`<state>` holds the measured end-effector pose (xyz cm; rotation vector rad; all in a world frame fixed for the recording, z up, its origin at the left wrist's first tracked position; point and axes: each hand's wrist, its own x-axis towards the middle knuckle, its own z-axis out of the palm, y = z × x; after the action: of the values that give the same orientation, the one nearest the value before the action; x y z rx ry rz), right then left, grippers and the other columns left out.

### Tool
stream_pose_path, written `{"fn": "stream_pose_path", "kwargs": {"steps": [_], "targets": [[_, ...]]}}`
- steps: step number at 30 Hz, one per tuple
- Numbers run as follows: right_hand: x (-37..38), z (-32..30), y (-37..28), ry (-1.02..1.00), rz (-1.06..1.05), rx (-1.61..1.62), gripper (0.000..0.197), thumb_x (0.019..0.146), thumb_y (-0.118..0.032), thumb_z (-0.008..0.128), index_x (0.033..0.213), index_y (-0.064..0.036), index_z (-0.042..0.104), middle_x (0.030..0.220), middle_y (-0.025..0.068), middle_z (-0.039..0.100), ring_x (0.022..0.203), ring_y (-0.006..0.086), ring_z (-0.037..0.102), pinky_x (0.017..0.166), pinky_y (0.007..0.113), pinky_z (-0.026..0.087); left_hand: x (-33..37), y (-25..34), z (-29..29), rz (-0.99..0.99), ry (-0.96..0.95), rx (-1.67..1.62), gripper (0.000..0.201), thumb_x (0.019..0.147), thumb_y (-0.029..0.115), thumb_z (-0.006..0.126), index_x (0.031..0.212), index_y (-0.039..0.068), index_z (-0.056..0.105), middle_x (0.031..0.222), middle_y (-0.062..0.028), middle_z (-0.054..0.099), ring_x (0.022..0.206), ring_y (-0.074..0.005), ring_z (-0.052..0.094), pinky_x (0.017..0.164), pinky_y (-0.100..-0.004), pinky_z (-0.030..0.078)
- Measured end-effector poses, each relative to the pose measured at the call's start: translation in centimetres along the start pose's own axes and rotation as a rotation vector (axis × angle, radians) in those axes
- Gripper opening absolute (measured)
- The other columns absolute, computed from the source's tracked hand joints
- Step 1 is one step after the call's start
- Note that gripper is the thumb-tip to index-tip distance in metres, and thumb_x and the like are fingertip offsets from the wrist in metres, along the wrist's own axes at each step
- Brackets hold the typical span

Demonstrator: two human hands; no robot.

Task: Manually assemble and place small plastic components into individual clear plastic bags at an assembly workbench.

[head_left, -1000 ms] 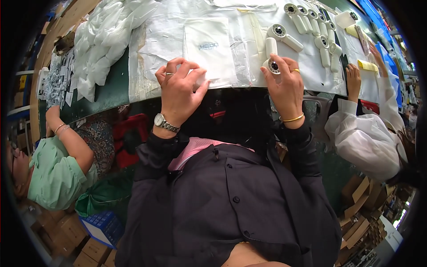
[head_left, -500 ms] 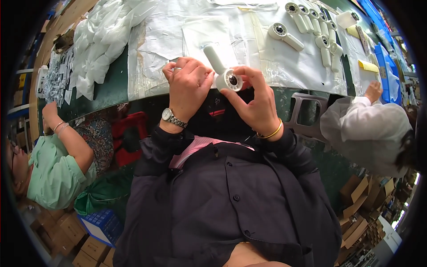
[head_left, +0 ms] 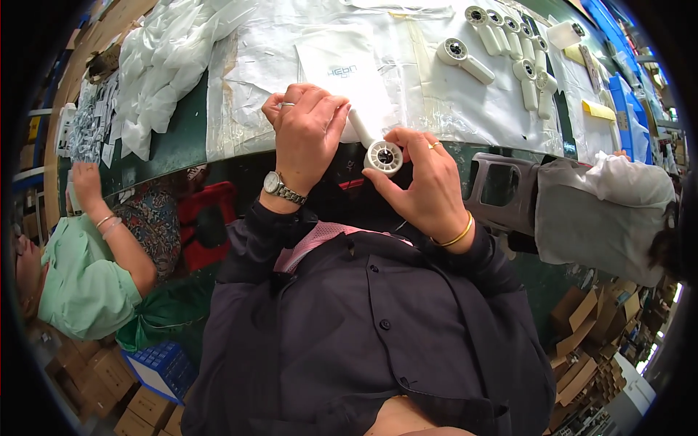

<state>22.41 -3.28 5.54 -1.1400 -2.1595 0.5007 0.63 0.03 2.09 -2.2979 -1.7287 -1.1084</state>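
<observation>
A white handheld fan (head_left: 361, 128), with a round vented head and a straight handle, is tilted over the table's near edge. My right hand (head_left: 430, 176) grips its head between thumb and fingers, the handle pointing away and to the left. My left hand (head_left: 305, 125) is beside the handle, its thumb and fingertips pinched together near the handle's side. What those fingertips hold, if anything, is too small to make out. Beyond the hands lies a flat white printed bag (head_left: 338, 54) on the covered table.
Several more white fans (head_left: 525, 69) lie at the far right, with one fan (head_left: 465, 60) apart from them. Crumpled white bags (head_left: 163, 65) are heaped at the left. Co-workers sit on both sides, one in a green shirt (head_left: 91, 280). A grey stool (head_left: 502, 190) stands at the right.
The fan has come lower and slightly right with my right hand, its head turned more toward me. My left fingertips have moved off the fan's head. The right co-worker's arm has shifted.
</observation>
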Motion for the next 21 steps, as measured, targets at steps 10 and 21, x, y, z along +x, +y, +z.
{"fn": "stream_pose_path", "kwargs": {"steps": [10,21], "targets": [[1.8,1.9,-0.2,0.007,0.121,0.032,0.072,0.083,-0.022,0.090,0.143,-0.0016,0.058,0.111,0.0123,0.073,0.076,0.0239,0.067,0.075,0.038,0.056,0.1,0.6,-1.1,0.064,0.000,-0.048,0.011,0.090,0.016,0.079,0.101,0.017,0.080,0.101,0.0036,0.072,0.112,-0.0200,0.064,0.102,-0.0422,0.031],[2.4,3.1,1.0,0.054,0.201,0.145,0.056,0.083,-0.022,0.091,0.128,0.0023,0.069,0.104,0.0134,0.071,0.071,0.0201,0.067,0.070,0.034,0.056,-2.0,1.5,-1.6,-0.311,0.085,-0.506,0.057,0.089,0.004,0.081,0.140,0.001,0.058,0.123,-0.0120,0.068,0.097,-0.0170,0.066,0.082,-0.0313,0.053]]}}
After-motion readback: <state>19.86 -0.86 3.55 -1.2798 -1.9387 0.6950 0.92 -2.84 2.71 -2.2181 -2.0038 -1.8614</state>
